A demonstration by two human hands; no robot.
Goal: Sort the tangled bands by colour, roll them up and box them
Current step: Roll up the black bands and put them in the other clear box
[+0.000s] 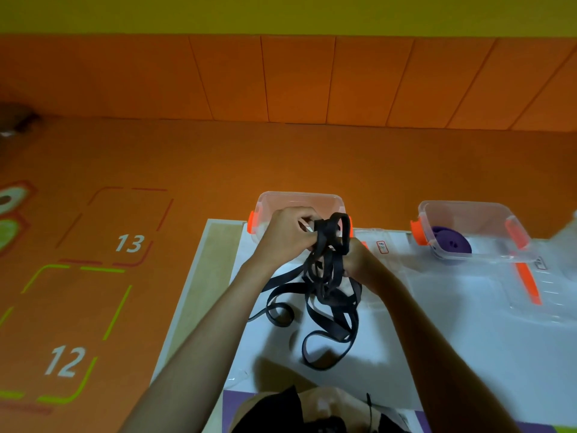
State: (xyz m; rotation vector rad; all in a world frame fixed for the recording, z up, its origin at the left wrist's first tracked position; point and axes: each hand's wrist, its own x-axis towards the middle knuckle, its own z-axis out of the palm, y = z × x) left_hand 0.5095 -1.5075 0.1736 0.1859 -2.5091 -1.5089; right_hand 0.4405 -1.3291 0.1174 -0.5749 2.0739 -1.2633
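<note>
Surface [468, 354] under your arms is white, the black band [324, 295] heaped at its centre. Your left grip [287, 232] and right grip [359, 264] both clench its upper loops. Clear box [299, 198] at 12 o'clock; second box [468, 214] at 2 holds a purple roll [451, 243]. Orange floor [187, 157] at 9, padded wall [281, 76] beyond.

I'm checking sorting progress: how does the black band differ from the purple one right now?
The black band is a loose tangle; the purple band is rolled into a coil. The black band trails over the white sheet, held by the left hand and right hand; the purple band sits untouched inside the clear box on the right. Both are flat strips.
</note>
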